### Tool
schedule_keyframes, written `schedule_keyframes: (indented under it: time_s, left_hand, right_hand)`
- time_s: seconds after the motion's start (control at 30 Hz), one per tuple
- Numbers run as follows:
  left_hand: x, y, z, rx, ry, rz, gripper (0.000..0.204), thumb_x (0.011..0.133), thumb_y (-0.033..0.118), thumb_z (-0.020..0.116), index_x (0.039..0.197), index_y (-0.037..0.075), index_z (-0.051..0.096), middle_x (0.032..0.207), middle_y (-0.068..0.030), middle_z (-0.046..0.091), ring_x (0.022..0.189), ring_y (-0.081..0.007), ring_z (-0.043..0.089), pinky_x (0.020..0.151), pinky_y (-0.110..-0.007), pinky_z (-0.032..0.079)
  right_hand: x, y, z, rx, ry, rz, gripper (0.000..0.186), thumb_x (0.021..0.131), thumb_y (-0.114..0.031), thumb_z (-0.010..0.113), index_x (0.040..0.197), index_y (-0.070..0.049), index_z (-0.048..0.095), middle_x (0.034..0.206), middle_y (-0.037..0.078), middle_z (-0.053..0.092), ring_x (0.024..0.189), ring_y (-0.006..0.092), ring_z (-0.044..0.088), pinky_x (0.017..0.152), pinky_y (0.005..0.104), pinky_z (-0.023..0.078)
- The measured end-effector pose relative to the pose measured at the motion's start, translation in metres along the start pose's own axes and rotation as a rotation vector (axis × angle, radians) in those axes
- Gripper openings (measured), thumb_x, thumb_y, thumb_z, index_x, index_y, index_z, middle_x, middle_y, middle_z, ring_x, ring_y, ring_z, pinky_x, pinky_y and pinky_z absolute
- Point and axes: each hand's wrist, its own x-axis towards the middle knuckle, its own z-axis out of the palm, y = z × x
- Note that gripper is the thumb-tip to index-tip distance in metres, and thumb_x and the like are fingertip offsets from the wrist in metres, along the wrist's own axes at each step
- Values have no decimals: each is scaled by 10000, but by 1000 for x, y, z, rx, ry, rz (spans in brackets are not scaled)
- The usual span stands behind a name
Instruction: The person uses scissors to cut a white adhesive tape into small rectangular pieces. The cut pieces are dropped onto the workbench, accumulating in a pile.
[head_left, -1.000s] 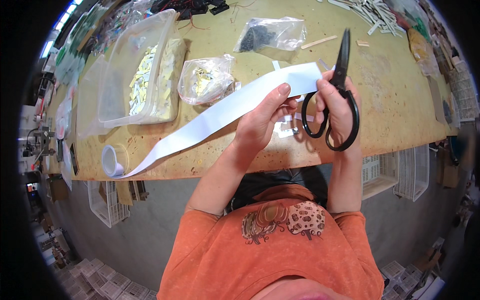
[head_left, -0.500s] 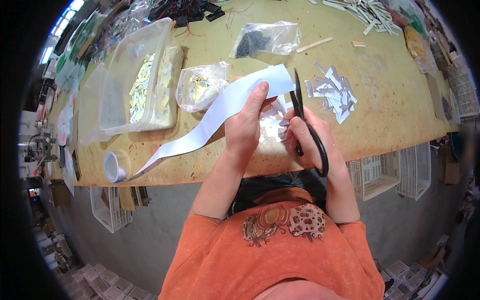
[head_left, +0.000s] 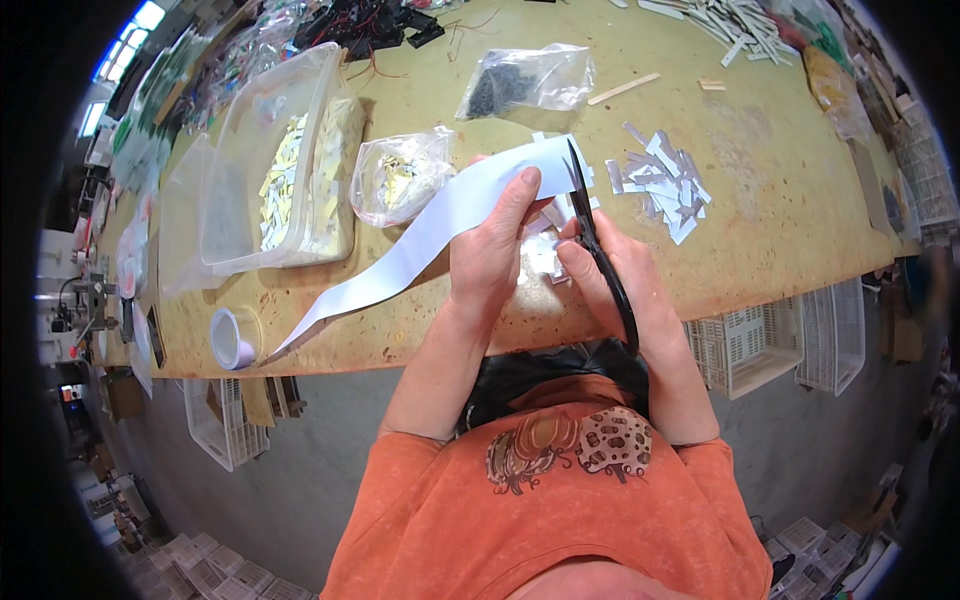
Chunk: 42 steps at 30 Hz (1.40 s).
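Note:
My left hand (head_left: 497, 222) pinches a long white strip (head_left: 400, 262) near its far end, thumb on top. From there the strip runs down and left to a white tape roll (head_left: 233, 338) at the table's near edge. My right hand (head_left: 622, 265) grips black scissors (head_left: 598, 250), their blades across the strip's free end, just right of my left thumb. Below the blades lie small white cut pieces (head_left: 545, 255), partly hidden by my hands. A larger pile of white and grey cut strips (head_left: 664, 182) rests to the right.
A clear plastic bin (head_left: 330, 190) holds yellow and white pieces, and an open clear bag (head_left: 398, 178) beside it holds similar ones. Farther back lies a bag of dark bits (head_left: 515, 82) near a wooden stick (head_left: 624, 89). Plastic crates (head_left: 750, 345) stand below the table edge.
The scissors have moved left, from beside the strip's end to across it, and their blades look closer together. My left hand keeps its hold on the strip.

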Motion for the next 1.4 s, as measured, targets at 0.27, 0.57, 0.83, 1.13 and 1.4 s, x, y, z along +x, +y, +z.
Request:
schedule_keyframes:
  time_s: [0.27, 0.57, 0.83, 1.13, 1.4]
  left_hand:
    - [0, -3, 0, -14, 11, 14, 160, 990, 84, 634, 1131, 44, 569, 1080, -85, 677, 979, -167, 684, 871, -309, 575]
    - [0, -2, 0, -13, 4, 27, 159, 989, 70, 633, 1131, 41, 567, 1075, -88, 677, 971, -170, 685, 856, -306, 575]
    - [-1, -1, 2, -44, 1, 7, 135, 997, 58, 617, 1121, 42, 564, 1073, -85, 675, 968, -169, 688, 841, -293, 575]
    - [-1, -2, 1, -31, 24, 8, 148, 988, 68, 635, 1115, 46, 564, 1073, -81, 671, 977, -159, 679, 863, -304, 570]
    - [2, -2, -2, -23, 4, -11, 148, 985, 82, 643, 1108, 32, 578, 1064, -84, 672, 958, -156, 676, 841, -293, 564]
  right_hand:
    - [0, 0, 1, -3, 2, -8, 524, 931, -511, 656, 1045, -6, 573, 694, 155, 643, 709, 361, 693, 629, 422, 527]
    - [2, 3, 3, -18, 2, -10, 520, 929, -519, 653, 1023, -13, 573, 702, 169, 648, 712, 373, 693, 628, 433, 526]
    - [2, 7, 6, -41, 40, -34, 489, 922, -518, 657, 963, -39, 570, 725, 197, 650, 731, 425, 671, 623, 457, 516]
    - [1, 7, 10, -45, 82, -46, 438, 928, -468, 672, 897, -41, 584, 704, 194, 659, 709, 422, 676, 594, 468, 520]
    - [2, 6, 13, 27, 82, -22, 376, 965, -387, 653, 937, -14, 617, 726, 205, 664, 711, 401, 677, 587, 433, 521]
